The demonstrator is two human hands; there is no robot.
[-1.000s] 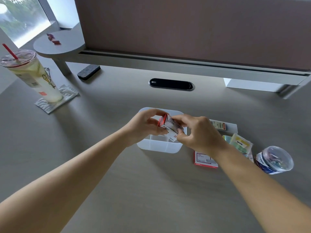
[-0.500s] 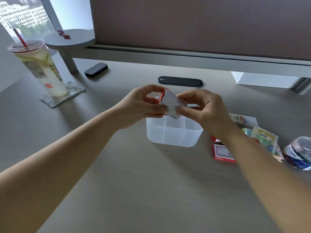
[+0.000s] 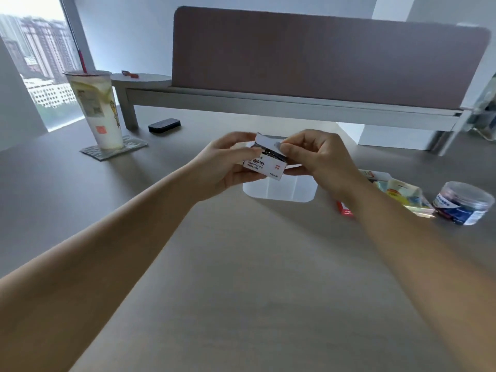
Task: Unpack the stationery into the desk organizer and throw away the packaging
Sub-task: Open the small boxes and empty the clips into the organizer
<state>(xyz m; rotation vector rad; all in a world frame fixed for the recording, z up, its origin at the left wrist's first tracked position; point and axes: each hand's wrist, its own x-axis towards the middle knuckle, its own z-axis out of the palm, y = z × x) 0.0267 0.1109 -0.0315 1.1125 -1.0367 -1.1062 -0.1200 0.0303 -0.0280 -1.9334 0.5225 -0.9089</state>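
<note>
far left, on the desk [image 3: 241, 264]: a tall lidded drink cup [image 3: 96, 108] with a red straw, standing upright on a grey coaster [image 3: 114, 150]. just right of it, a small dark flat object [image 3: 164, 125] lying near the leg of the raised shelf [image 3: 268, 103]; behind the shelf, a mauve divider panel [image 3: 322, 57].

centre, held above the desk: my left hand [image 3: 225, 165], fingers curled around the left end and underside of a small white paper clip box [image 3: 264, 163], thumb on its near face. the box is printed "paper clips", its top flap [image 3: 268, 142] lifted open; dark contents show in the gap, probably the clips, though the view is too blurred to be sure. my right hand [image 3: 319, 159], thumb and forefinger pinching the raised flap, other fingers folded behind the box's right end.

directly beyond and below the box: a translucent white desk organizer [image 3: 279, 191] with inner dividers, resting on the desk, partly hidden by both hands.

right of my right forearm: a red packet [image 3: 345, 209], mostly covered; a yellow-and-green sachet [image 3: 402, 194] lying over a white card; far right, a clear round tub [image 3: 463, 204] with a blue label, on its side.
</note>
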